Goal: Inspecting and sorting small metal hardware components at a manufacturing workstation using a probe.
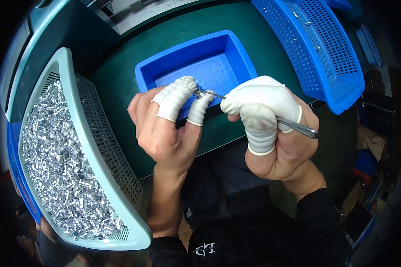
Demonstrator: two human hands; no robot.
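White finger cots cover several fingertips on both hands. My left hand [169, 127] pinches a small shiny metal part [197, 92] between thumb and fingers, over the near side of the blue bin [143, 75]. My right hand [276, 120] is closed round slim metal tweezers [297, 127]. Their thin tip reaches left to the metal part, and their rounded back end sticks out below the palm. Fingers hide much of the part, so its exact shape cannot be made out.
At the left stands a pale green basket [93, 187] heaped with small silvery metal pieces [67, 164]. A blue perforated basket [316, 53] with a few metal pieces stands at the far right of the green table [133, 138]. Grey machinery [133, 13] borders the back.
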